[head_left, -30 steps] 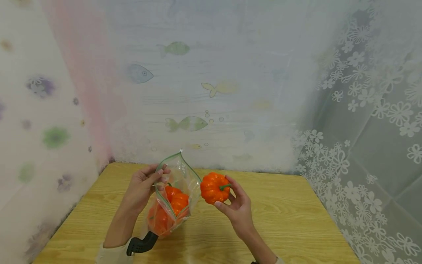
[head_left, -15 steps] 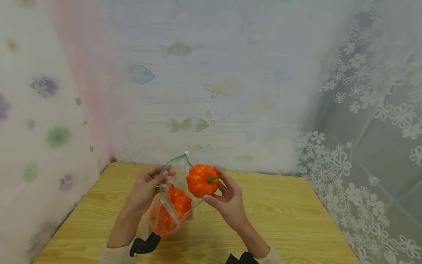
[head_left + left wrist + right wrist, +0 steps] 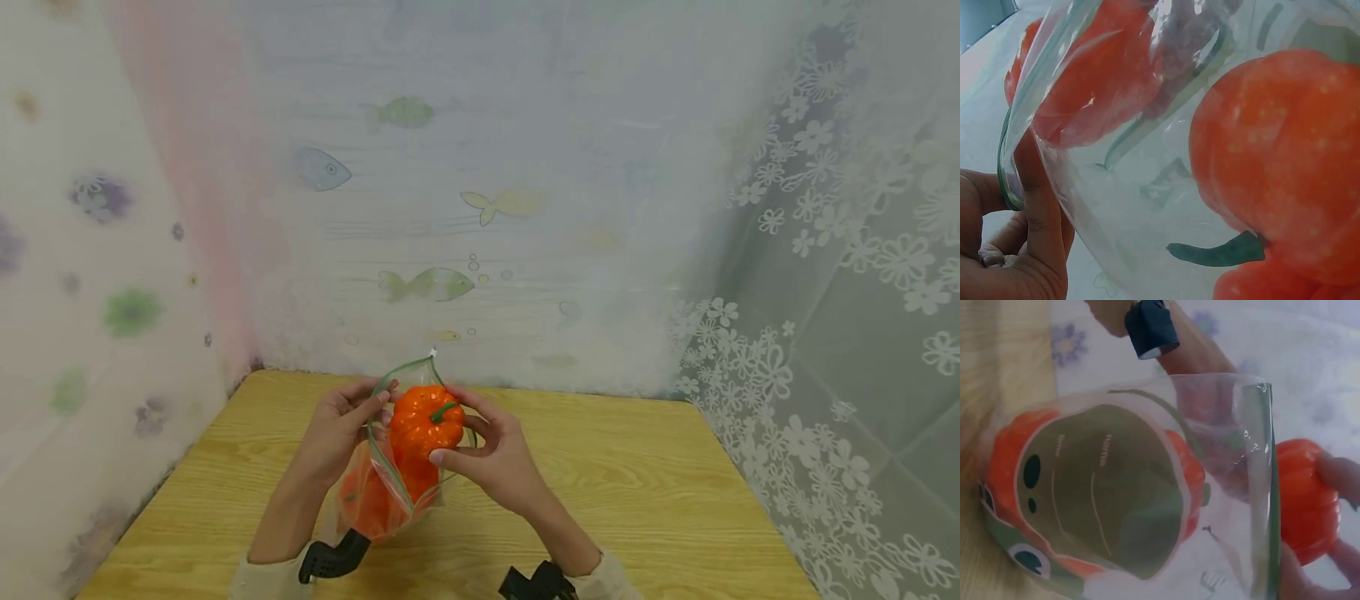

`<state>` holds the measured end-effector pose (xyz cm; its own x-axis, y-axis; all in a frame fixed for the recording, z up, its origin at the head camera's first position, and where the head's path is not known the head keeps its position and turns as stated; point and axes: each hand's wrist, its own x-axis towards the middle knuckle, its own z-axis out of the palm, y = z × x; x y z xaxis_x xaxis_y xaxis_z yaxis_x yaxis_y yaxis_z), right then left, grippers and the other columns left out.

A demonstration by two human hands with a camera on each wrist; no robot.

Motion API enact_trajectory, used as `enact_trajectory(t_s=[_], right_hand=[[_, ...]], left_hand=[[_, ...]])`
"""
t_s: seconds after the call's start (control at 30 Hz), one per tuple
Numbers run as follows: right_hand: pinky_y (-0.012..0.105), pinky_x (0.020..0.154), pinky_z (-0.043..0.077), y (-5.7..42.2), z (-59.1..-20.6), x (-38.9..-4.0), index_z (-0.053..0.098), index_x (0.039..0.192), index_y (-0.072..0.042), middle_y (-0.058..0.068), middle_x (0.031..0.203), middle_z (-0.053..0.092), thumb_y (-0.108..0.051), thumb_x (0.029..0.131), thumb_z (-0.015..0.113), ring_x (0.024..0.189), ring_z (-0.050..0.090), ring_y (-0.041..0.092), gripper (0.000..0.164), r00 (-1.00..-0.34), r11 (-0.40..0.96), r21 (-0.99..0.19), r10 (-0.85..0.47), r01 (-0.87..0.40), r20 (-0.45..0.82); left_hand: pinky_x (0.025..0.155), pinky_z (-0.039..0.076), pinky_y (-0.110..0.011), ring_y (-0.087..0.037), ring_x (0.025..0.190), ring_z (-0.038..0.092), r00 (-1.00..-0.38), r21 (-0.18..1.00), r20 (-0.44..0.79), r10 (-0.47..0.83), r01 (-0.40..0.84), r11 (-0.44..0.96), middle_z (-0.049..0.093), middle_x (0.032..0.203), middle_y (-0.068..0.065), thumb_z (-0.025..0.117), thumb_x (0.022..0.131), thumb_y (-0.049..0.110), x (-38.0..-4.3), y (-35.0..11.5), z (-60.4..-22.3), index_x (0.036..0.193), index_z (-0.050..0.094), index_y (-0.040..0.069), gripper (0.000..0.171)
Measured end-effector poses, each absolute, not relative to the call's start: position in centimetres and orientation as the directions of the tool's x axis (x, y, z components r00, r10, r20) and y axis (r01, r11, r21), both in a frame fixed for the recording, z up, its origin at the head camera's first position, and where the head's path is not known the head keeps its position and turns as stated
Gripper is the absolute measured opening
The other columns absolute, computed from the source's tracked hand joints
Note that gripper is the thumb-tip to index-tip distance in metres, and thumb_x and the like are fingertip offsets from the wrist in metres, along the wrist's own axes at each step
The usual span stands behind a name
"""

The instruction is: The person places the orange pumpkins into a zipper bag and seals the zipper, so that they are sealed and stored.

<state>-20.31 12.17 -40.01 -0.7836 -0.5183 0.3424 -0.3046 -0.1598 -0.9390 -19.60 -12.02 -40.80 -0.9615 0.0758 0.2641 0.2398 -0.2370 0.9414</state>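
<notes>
My left hand (image 3: pixel 333 433) pinches the green-edged rim of a clear zip bag (image 3: pixel 390 475), whose mouth stands wide. Between the thumb and fingers of my right hand (image 3: pixel 498 458) is an orange pumpkin (image 3: pixel 420 421) with a green stem, held at the bag's mouth. More orange pumpkins (image 3: pixel 1279 150) lie inside the bag, seen through the plastic; how many is unclear. The right wrist view shows the bag's green printed panel (image 3: pixel 1110 487) and the held pumpkin (image 3: pixel 1307 500) just beyond the zip edge. My left fingers are partly hidden behind the rim.
A wood-grain table (image 3: pixel 615 492) lies under both hands. Pale curtains (image 3: pixel 525 125) printed with fish and flowers enclose it at the back and sides. Black wrist mounts (image 3: pixel 333 557) sit near both sleeves.
My right hand has carried the pumpkin leftward, from beside the bag to its mouth. The left hand keeps its pinch on the rim, shifting slightly right with the bag.
</notes>
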Motion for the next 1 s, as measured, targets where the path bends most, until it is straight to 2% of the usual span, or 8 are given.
enact_trajectory(t_s=[0.13,0.4,0.5,0.77,1.0], right_hand=[[0.041,0.085,0.061,12.1,-39.6,-20.3,0.053,0.149,-0.023,0.002,0.152,0.047,-0.005,0.087,0.08,0.129,0.056,0.033,0.069,-0.812,-0.047,-0.953,-0.511,-0.299,0.28],[0.033,0.082,0.062,11.8,-39.3,-20.3,0.05,0.151,-0.02,0.005,0.148,0.051,-0.009,0.088,0.081,0.125,0.058,0.035,0.071,-0.808,0.1,-0.928,-0.532,-0.358,0.253],[0.031,0.082,0.062,11.4,-39.2,-20.4,0.049,0.152,-0.016,0.006,0.146,0.053,-0.012,0.088,0.081,0.123,0.06,0.034,0.072,-0.811,0.152,-0.906,-0.522,-0.395,0.266],[0.027,0.076,0.062,10.4,-38.9,-20.6,0.049,0.151,-0.01,0.006,0.142,0.056,-0.014,0.087,0.083,0.114,0.062,0.027,0.073,-0.811,0.235,-0.853,-0.499,-0.466,0.305],[0.027,0.076,0.062,10.0,-38.7,-20.8,0.049,0.15,-0.008,0.009,0.139,0.058,-0.015,0.088,0.082,0.111,0.062,0.028,0.071,-0.817,0.283,-0.831,-0.49,-0.479,0.304]], left_hand=[[0.062,0.057,-0.02,-0.005,0.072,0.063,-0.96,0.943,0.269,0.074,0.247,-0.222,0.075,0.097,0.009,0.057,0.106,0.013,-19.7,-12.0,-40.6,0.119,0.069,0.006,0.02],[0.064,0.056,-0.019,-0.005,0.073,0.063,-0.963,0.949,0.256,0.082,0.234,-0.21,0.076,0.098,0.008,0.058,0.105,0.015,-20.1,-11.9,-40.4,0.123,0.068,0.003,0.023],[0.065,0.057,-0.019,-0.005,0.073,0.064,-0.965,0.95,0.251,0.079,0.229,-0.212,0.076,0.098,0.008,0.058,0.105,0.015,-20.2,-11.9,-40.3,0.124,0.068,0.003,0.024],[0.065,0.057,-0.02,-0.006,0.075,0.064,-0.969,0.953,0.238,0.067,0.22,-0.211,0.076,0.099,0.008,0.059,0.105,0.014,-20.1,-11.7,-40.1,0.12,0.069,0.006,0.02],[0.065,0.056,-0.021,-0.007,0.076,0.064,-0.979,0.965,0.2,0.035,0.191,-0.182,0.076,0.098,0.009,0.059,0.105,0.015,-20.0,-11.3,-39.7,0.124,0.066,0.001,0.025]])
